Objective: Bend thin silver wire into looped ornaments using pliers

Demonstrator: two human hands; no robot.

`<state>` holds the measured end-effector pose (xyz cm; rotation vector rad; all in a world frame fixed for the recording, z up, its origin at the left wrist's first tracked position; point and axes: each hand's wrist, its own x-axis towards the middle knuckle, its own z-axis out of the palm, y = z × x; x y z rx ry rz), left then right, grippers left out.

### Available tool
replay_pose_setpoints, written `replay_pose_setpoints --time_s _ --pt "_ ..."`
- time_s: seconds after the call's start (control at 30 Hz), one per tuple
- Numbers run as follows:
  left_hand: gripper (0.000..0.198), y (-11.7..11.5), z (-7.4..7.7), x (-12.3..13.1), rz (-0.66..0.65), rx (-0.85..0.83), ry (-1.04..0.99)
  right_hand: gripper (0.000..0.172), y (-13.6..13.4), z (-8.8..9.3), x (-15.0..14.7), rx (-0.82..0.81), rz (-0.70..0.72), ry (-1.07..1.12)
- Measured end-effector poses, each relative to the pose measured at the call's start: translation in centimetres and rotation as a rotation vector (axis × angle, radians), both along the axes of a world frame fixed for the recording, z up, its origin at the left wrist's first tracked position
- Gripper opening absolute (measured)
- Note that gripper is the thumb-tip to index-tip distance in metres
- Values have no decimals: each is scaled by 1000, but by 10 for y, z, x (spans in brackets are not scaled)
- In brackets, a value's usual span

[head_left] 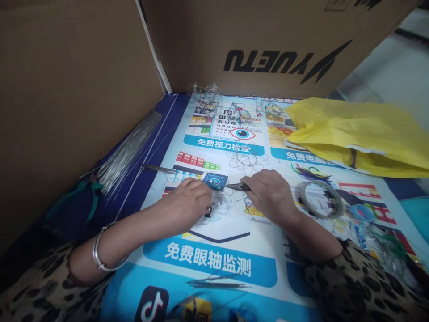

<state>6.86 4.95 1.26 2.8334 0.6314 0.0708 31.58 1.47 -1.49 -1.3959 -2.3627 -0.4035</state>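
Observation:
My right hand (271,194) is closed round the handles of a pair of needle-nose pliers (236,186), whose tips point left. My left hand (187,203) is pinched just left of those tips, on thin looped wire (226,203). How the wire sits in the fingers is partly hidden, and I cannot tell whether the jaws grip it. A slim pointed metal tool (157,168) lies behind the left hand. More tangled wire loops (248,161) rest on the printed sheet (214,237) beyond the hands.
Straight wires (130,150) lie in a bundle at left, near teal-handled pliers (75,203). A tape roll (318,200) and a yellow bag (355,129) are at right. Cardboard walls (251,27) close off the back and left. Short dark rods (217,284) lie in front.

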Motion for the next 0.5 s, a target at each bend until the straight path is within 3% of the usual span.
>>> replay_pose_setpoints --time_s 0.5 --pt "18 -20 -7 9 192 109 -33 12 1 -2 0 17 5 56"
